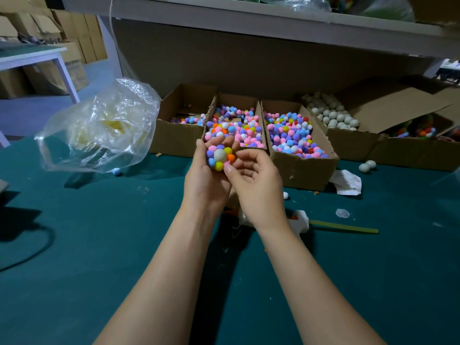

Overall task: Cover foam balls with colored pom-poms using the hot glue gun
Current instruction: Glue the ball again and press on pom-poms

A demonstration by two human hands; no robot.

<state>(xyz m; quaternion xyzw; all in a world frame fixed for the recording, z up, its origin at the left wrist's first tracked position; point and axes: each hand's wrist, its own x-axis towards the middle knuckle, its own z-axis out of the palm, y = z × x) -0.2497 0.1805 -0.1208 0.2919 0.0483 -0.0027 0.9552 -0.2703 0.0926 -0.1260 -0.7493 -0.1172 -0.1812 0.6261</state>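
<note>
My left hand (207,179) cups a foam ball (220,155) above the green table. Pink, purple, blue, yellow and orange pom-poms ring the ball, and a bare white patch shows in its middle. My right hand (254,180) is beside it with loosely curled fingers, and its thumb tip presses a pink pom-pom (227,166) at the ball's lower right edge. A glue gun (298,221) lies on the table below my right wrist, mostly hidden by it.
Three cardboard boxes of mixed pom-poms (236,125) stand behind my hands. A box of bare foam balls (333,115) is at the back right. A crumpled clear plastic bag (104,125) sits to the left. A glue stick (343,227) and paper scraps lie on the right.
</note>
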